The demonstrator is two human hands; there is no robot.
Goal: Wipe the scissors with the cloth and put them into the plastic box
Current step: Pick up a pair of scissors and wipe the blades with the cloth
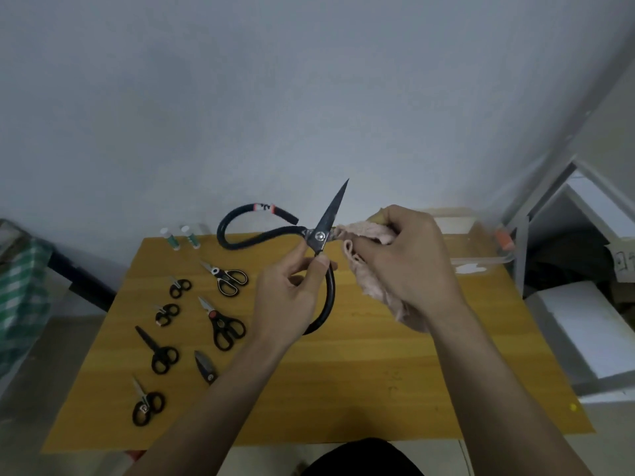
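I hold a large pair of black scissors (261, 231) with big looped handles above the wooden table (343, 389). They are spread open, with one dark blade pointing up and away. My left hand (292, 293) pinches them just below the pivot screw. My right hand (402, 259) grips a pale pink cloth (367, 276) wrapped around the second blade, which is hidden inside the cloth. The clear plastic box (481, 245) stands at the table's far right, partly behind my right hand.
Several smaller black-handled scissors (223, 324) lie in rows on the left half of the table. Two small white-and-green tubes (178, 237) stand at the far left edge. White shelving (584, 269) stands to the right and a checked green cloth (20, 286) to the left.
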